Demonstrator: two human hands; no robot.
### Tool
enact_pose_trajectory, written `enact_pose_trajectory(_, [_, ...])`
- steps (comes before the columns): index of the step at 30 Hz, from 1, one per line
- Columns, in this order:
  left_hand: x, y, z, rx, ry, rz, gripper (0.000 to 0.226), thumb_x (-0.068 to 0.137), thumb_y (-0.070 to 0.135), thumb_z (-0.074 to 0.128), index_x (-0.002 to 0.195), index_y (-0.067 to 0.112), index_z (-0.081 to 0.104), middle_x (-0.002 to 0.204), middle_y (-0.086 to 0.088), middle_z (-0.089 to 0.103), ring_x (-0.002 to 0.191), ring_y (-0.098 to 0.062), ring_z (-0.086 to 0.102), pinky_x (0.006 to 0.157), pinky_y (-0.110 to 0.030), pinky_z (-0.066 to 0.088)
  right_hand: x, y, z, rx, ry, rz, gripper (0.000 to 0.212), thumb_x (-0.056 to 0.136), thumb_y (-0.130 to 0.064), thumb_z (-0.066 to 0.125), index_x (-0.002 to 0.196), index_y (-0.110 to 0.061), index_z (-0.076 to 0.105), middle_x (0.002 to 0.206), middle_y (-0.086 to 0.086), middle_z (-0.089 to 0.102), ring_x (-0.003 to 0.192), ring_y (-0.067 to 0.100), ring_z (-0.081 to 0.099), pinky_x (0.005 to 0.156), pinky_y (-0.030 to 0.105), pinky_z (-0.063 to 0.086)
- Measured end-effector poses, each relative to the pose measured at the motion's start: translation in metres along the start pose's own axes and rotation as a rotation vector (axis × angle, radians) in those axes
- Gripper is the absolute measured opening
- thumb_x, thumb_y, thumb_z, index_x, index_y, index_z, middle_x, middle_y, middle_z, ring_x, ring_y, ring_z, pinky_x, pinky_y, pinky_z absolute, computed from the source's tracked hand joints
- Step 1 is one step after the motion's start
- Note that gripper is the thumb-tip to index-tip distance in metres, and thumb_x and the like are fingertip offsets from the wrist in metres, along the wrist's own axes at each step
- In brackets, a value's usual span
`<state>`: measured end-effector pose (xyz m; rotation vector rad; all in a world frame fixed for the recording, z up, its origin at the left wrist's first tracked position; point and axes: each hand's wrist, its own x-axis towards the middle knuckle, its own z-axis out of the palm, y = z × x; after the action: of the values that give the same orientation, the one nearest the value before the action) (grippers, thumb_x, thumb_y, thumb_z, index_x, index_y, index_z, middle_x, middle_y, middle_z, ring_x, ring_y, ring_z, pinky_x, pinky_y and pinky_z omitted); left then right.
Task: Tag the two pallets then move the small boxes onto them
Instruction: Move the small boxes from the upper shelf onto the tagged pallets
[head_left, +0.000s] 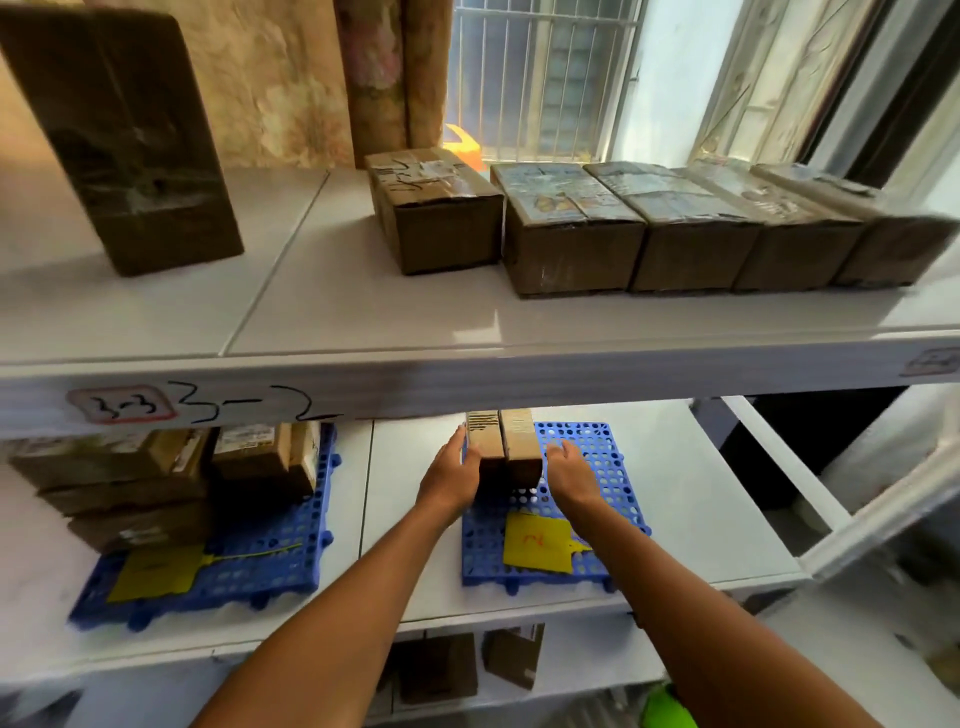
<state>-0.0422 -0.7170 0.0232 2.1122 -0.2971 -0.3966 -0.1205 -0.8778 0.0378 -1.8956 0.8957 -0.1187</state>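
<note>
Two blue perforated pallets lie on the middle shelf. The right pallet (597, 467) carries a yellow tag (537, 543) with red writing near its front. Two small cardboard boxes (503, 447) stand side by side at its back left. My left hand (452, 475) presses the left box's side and my right hand (569, 470) presses the right box's side, squeezing the pair between them. The left pallet (260, 561) holds a yellow tag (156, 571) and a stack of several small boxes (156, 478).
The top shelf (363, 322) carries a row of several cardboard boxes (649, 228), one more box (434, 208) to their left and a tall box (124, 135) at far left. A barred window is behind. More boxes (457, 665) sit on the shelf below.
</note>
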Motion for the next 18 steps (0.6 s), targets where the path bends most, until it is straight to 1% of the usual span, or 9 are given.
enact_pose_trajectory(2, [-0.012,0.006,-0.015,0.039,0.017,0.037,0.055,0.107,0.047,0.03,0.157,0.024,0.033,0.162,-0.004,0.038,0.146,-0.026,0.038,0.116,-0.039,0.033,-0.014,-0.007,-0.01,-0.02,0.026,-0.02,0.041,0.111,-0.03,0.031,0.129,-0.002,0.055,0.147,0.023,0.053,0.128,0.034,0.052,0.11,0.045,0.038])
enact_pose_trajectory(3, [-0.02,0.009,-0.024,0.064,0.027,0.059,0.055,0.107,0.048,0.029,0.156,0.023,0.037,0.16,-0.005,0.04,0.145,-0.026,0.04,0.115,-0.038,0.033,-0.024,-0.011,-0.015,-0.037,0.032,-0.048,0.037,0.111,-0.027,0.03,0.121,-0.003,0.057,0.14,0.024,0.056,0.124,0.035,0.054,0.107,0.045,0.038])
enact_pose_trajectory(4, [-0.027,0.013,-0.033,0.087,0.032,0.083,0.055,0.107,0.049,0.028,0.154,0.023,0.041,0.159,-0.005,0.043,0.144,-0.026,0.041,0.113,-0.038,0.034,-0.034,-0.016,-0.019,-0.061,0.031,-0.081,0.037,0.112,-0.025,0.029,0.122,-0.003,0.058,0.139,0.024,0.057,0.126,0.037,0.054,0.106,0.044,0.038])
enact_pose_trajectory(6, [-0.042,0.026,-0.051,0.132,0.029,0.133,0.055,0.107,0.051,0.024,0.15,0.024,0.045,0.157,-0.005,0.046,0.141,-0.028,0.045,0.109,-0.037,0.036,-0.061,-0.026,-0.028,-0.122,0.009,-0.152,0.042,0.112,-0.021,0.029,0.135,0.001,0.056,0.144,0.024,0.055,0.133,0.037,0.051,0.109,0.042,0.038])
enact_pose_trajectory(8, [-0.058,0.04,-0.066,0.183,0.008,0.175,0.057,0.106,0.054,0.022,0.153,0.029,0.04,0.16,-0.004,0.041,0.141,-0.029,0.044,0.108,-0.037,0.036,-0.086,-0.038,-0.035,-0.181,0.003,-0.226,0.043,0.113,-0.021,0.029,0.138,0.002,0.055,0.145,0.024,0.055,0.134,0.037,0.052,0.109,0.042,0.039])
enact_pose_trajectory(11, [-0.091,0.068,-0.088,0.202,0.014,0.239,0.06,0.106,0.055,0.024,0.157,0.027,0.034,0.164,-0.005,0.034,0.147,-0.027,0.037,0.115,-0.039,0.031,-0.128,-0.059,-0.047,-0.224,0.03,-0.294,0.044,0.113,-0.031,0.029,0.133,-0.007,0.059,0.142,0.018,0.06,0.129,0.033,0.056,0.102,0.037,0.041])
enact_pose_trajectory(13, [-0.115,0.086,-0.101,0.231,0.032,0.281,0.06,0.106,0.054,0.026,0.159,0.027,0.031,0.164,-0.005,0.032,0.149,-0.024,0.034,0.116,-0.037,0.027,-0.154,-0.074,-0.059,-0.272,0.056,-0.326,0.045,0.112,-0.038,0.03,0.136,-0.013,0.059,0.144,0.015,0.06,0.13,0.032,0.056,0.096,0.035,0.039])
enact_pose_trajectory(16, [-0.159,0.111,-0.125,0.266,0.102,0.337,0.057,0.106,0.052,0.031,0.158,0.027,0.033,0.165,-0.002,0.031,0.151,-0.023,0.027,0.118,-0.034,0.022,-0.198,-0.093,-0.082,-0.423,0.052,-0.424,0.048,0.112,-0.036,0.029,0.153,-0.016,0.045,0.161,0.011,0.044,0.143,0.032,0.046,0.11,0.038,0.037])
enact_pose_trajectory(18, [-0.188,0.123,-0.14,0.229,0.153,0.364,0.053,0.106,0.047,0.036,0.153,0.022,0.043,0.162,-0.006,0.037,0.15,-0.026,0.03,0.12,-0.037,0.022,-0.226,-0.099,-0.095,-0.443,0.072,-0.475,0.052,0.111,-0.041,0.03,0.157,-0.018,0.04,0.164,0.009,0.04,0.146,0.031,0.044,0.112,0.037,0.036])
